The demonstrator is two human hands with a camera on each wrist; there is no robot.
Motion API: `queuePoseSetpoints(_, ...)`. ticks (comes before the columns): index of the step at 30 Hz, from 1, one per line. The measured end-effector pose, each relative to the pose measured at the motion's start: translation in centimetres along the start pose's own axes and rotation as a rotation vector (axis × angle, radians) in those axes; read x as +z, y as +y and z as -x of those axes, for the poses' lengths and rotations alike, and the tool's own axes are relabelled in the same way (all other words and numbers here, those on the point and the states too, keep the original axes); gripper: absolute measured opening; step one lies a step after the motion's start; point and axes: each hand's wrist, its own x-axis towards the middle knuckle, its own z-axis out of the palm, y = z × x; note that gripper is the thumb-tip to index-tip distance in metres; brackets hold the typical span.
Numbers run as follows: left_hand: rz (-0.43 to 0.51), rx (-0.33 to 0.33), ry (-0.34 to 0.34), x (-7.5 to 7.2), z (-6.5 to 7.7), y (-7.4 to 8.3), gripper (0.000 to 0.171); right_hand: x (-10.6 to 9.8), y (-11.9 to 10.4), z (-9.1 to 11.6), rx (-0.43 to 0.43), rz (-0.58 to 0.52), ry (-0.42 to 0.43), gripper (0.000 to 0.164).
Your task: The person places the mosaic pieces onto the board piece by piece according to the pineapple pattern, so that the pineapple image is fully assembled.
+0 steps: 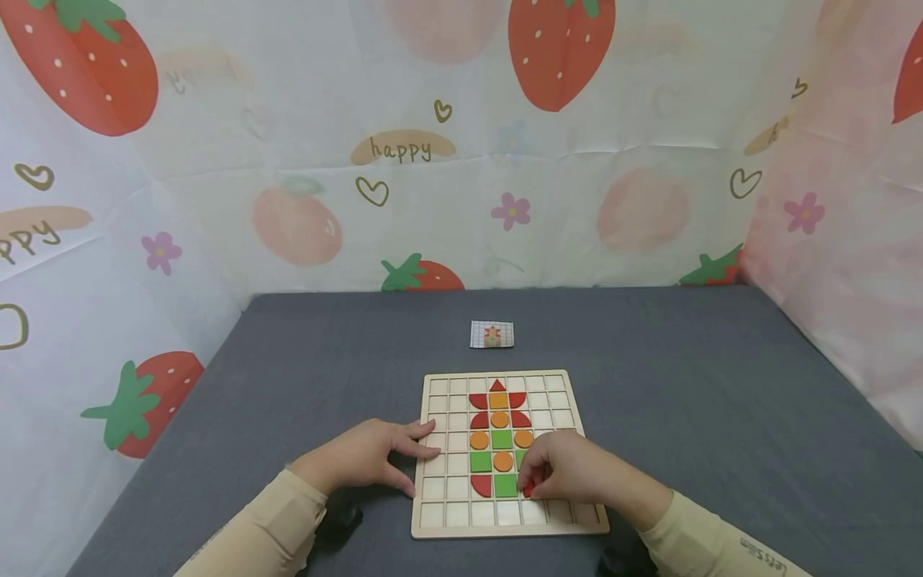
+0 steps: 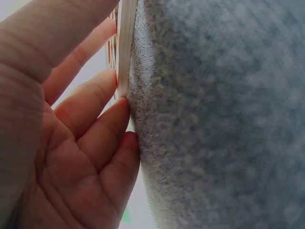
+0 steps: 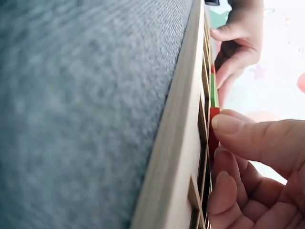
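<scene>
A wooden grid board lies on the table with red, orange and green pieces in its middle columns. My right hand pinches a small red piece between thumb and fingers, over a cell right of a green square. Fingers hide most of its outline. Left of that square sits a red quarter-round piece. My left hand rests against the board's left edge with its fingers spread; in the left wrist view, fingertips touch the wooden rim.
Beyond the board lies a small pattern card with a printed coloured figure on a grid. Dark grey cloth covers the table. A fruit-printed curtain hangs behind and at both sides.
</scene>
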Motion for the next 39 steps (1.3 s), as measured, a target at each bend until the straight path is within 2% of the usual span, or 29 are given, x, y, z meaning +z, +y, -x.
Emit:
queuePoseSetpoints(15, -0.003, 0.000, -0.006, 0.0, -0.2, -0.1, 0.062, -0.4, 0.0, -0.1, 0.002, 0.011, 0.019, 0.017)
queuePoseSetpoints(22, -0.007, -0.004, -0.011, -0.2, -0.3, -0.1, 0.062, -1.5, 0.8, 0.4, 0.054, -0.015, 0.090, 0.011)
queuePoseSetpoints(27, -0.012, -0.006, -0.020, -0.5, -0.4, -0.2, 0.062, -3.5, 1.1, 0.7, 0.088, -0.140, 0.124, 0.003)
queuePoseSetpoints(31, 0.000, -0.020, -0.013, -1.2, -0.3, -0.1, 0.068, -5.6, 1.3, 1.0, 0.117, -0.204, 0.172, 0.006)
queuePoseSetpoints(34, -0.019, -0.058, 0.053, -2.5, 0.2, -0.1, 0.074, -7.7, 1.6, 1.4, 0.142, -0.170, 0.236, 0.008)
queuePoseSetpoints(39, -0.185, -0.154, 0.201, -5.6, 1.7, -0.2, 0.081, -12.1, 2.8, 2.7, 0.185, 0.013, 0.346, 0.017)
